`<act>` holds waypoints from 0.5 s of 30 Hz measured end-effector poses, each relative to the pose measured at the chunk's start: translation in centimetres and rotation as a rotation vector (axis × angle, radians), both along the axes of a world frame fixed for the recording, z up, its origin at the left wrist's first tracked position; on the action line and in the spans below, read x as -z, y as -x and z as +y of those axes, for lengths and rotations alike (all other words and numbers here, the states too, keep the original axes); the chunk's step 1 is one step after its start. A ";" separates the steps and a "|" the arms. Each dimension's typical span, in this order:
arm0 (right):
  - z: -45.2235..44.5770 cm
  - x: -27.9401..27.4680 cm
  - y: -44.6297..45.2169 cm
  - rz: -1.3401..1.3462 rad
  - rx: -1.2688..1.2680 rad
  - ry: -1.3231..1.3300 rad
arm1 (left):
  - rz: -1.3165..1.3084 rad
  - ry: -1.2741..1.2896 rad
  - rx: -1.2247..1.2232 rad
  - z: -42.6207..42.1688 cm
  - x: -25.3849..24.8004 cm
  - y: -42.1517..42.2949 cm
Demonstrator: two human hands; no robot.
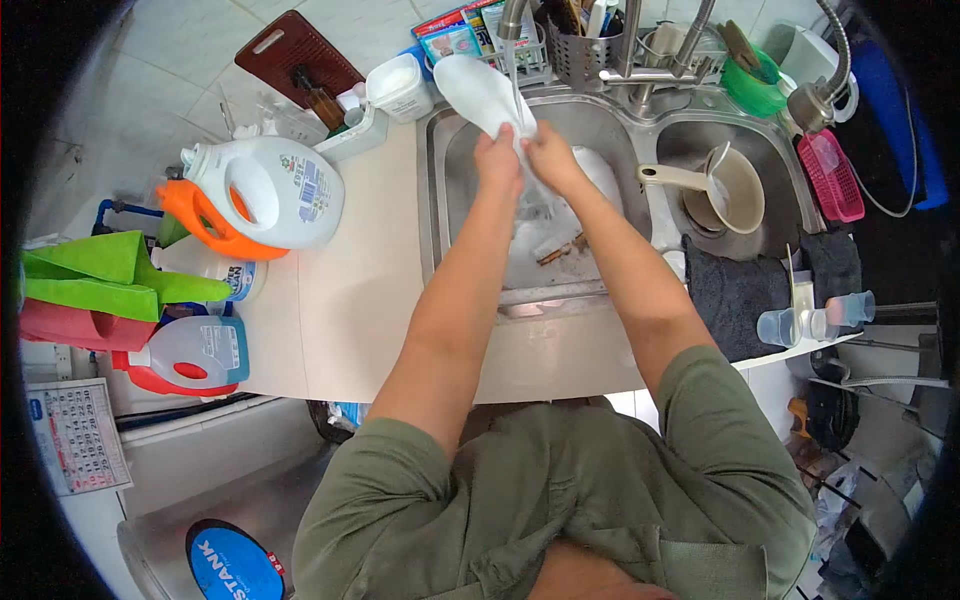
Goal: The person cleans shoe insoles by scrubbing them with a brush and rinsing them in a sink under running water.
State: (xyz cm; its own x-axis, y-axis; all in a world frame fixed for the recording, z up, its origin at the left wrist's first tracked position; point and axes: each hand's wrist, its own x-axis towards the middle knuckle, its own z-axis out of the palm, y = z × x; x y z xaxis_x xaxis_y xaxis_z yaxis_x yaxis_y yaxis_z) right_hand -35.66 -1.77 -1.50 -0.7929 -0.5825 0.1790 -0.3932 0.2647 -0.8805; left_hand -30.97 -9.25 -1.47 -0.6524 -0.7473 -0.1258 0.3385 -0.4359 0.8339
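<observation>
Over the left basin of the steel sink (430, 190), a white, long, rounded piece (478, 92) is held up under the tap; it looks like a shoe insole. My left hand (498, 163) is closed on its lower end. Close beside it, my right hand (550, 160) is closed on the same piece from the other side. A thin stream of water falls from the tap (513, 20) onto it. Below my hands, another white item (597, 175) lies in the basin with suds. A brownish, narrow object (563, 250) rests near the basin's front, its kind unclear.
In the right basin sits a cream pan (742, 195) with its handle over the divider. Detergent jugs (290, 190) stand on the left counter. A dark cloth (730, 300) and small cups (776, 326) are at the right edge. A pink basket (830, 175) stands beyond.
</observation>
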 end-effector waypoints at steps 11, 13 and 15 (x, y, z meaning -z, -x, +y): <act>2.4 1.2 -0.4 -0.323 0.054 0.129 | -0.235 -0.039 0.081 0.8 -1.4 -0.1; 2.6 0.6 0.4 -0.317 0.003 0.008 | -0.248 0.541 -0.176 0.7 -0.9 0.2; 2.4 -0.5 1.1 -0.307 -0.048 -0.114 | -0.422 0.736 -0.143 1.4 -1.0 0.1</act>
